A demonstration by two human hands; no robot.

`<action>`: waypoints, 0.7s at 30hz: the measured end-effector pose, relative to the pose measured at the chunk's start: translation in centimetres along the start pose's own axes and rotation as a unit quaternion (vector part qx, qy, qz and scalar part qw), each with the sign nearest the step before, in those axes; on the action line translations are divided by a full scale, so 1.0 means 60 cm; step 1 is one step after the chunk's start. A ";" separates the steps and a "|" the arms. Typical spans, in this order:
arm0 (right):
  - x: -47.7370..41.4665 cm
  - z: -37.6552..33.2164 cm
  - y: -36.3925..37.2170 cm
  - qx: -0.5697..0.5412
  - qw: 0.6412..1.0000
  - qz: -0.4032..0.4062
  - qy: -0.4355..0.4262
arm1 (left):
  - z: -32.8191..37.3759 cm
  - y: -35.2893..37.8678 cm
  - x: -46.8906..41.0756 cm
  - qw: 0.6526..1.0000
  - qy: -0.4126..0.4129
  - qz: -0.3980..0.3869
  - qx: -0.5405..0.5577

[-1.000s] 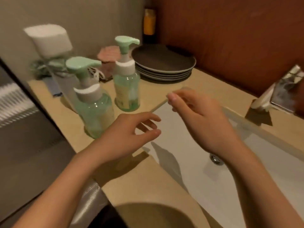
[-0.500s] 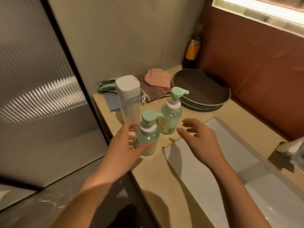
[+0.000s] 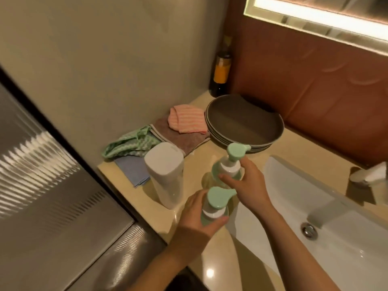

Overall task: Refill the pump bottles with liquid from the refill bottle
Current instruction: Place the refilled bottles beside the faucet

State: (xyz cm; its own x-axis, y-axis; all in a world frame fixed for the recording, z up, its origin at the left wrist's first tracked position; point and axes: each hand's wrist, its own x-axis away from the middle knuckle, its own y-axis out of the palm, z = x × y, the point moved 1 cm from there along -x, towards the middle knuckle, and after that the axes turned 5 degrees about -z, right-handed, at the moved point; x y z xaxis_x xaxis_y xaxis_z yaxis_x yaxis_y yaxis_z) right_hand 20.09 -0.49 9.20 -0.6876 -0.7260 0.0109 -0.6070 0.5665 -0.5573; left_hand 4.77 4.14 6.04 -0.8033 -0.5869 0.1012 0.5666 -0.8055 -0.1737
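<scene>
Two clear pump bottles with mint-green pump heads stand on the beige counter [image 3: 184,211]. My left hand [image 3: 195,215] grips the nearer pump bottle [image 3: 216,203] around its body. My right hand [image 3: 247,185] grips the farther pump bottle [image 3: 232,162], fingers wrapped round its shoulder. A tall translucent refill bottle [image 3: 165,175] with a white cap stands upright just left of both, untouched.
A stack of dark plates [image 3: 243,122] sits behind the bottles, with folded cloths [image 3: 168,133] to their left. A dark bottle [image 3: 220,78] stands in the corner. The white sink [image 3: 315,217] lies right, its faucet [image 3: 371,175] at the far right. The counter's left edge drops off.
Both hands have closed onto the pump bottles: left on the nearer, right on the farther. The view has risen and tilted, looking down on the bottles.
</scene>
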 end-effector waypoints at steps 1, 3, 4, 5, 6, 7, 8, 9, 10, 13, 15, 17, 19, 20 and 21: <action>-0.002 0.003 0.000 -0.006 1.000 0.004 0.008 | 0.001 0.002 -0.008 1.000 -0.001 -0.009 -0.001; -0.007 0.007 -0.007 -0.009 0.999 0.022 0.029 | 0.000 0.007 -0.028 1.000 0.002 -0.024 -0.006; -0.010 0.009 -0.013 -0.010 0.998 0.037 0.040 | 0.002 0.009 -0.037 1.000 0.006 -0.027 -0.008; -0.014 0.012 -0.021 -0.008 0.997 0.053 0.053 | 0.006 0.012 -0.047 1.000 0.011 -0.026 -0.013; -0.017 0.018 -0.033 0.000 0.996 0.068 0.063 | 0.009 0.018 -0.060 0.999 0.015 -0.028 -0.016; -0.020 0.023 -0.045 0.008 0.995 0.075 0.068 | 0.013 0.024 -0.072 0.999 0.020 -0.024 -0.022; -0.022 0.031 -0.056 0.019 0.994 0.080 0.069 | 0.017 0.031 -0.084 0.999 0.025 -0.020 -0.026; -0.025 0.041 -0.072 0.030 0.994 0.083 0.069 | 0.020 0.044 -0.101 0.999 0.031 -0.014 -0.031; -0.025 0.046 -0.081 0.037 0.993 0.085 0.067 | 0.020 0.050 -0.112 0.999 0.034 -0.009 -0.037; -0.037 0.080 -0.138 0.046 0.989 0.116 0.083 | 0.031 0.106 -0.163 0.997 0.046 -0.030 -0.044; -0.048 0.105 -0.181 0.047 0.983 0.151 0.094 | 0.042 0.153 -0.197 0.994 0.059 -0.074 -0.058; -0.060 0.128 -0.223 0.053 0.976 0.184 0.103 | 0.058 0.199 -0.234 0.990 0.072 -0.103 -0.067; -0.075 0.151 -0.261 0.057 0.969 0.213 0.110 | 0.076 0.241 -0.274 0.989 0.081 -0.117 -0.047; -0.084 0.166 -0.281 0.062 0.965 0.228 0.114 | 0.087 0.265 -0.295 0.988 0.086 -0.121 -0.034; -0.091 0.176 -0.296 0.067 0.961 0.239 0.119 | 0.095 0.284 -0.314 0.988 0.093 -0.121 -0.030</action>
State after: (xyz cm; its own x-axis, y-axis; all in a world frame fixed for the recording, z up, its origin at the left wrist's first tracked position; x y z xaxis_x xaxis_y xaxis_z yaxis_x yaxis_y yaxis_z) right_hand 38.85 -10.72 10.25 -0.9565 -0.2763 -0.0936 -0.1522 0.7463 -0.6480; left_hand 30.59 1.03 6.75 -0.9369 -0.3480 -0.0347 0.3466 -0.9109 -0.2239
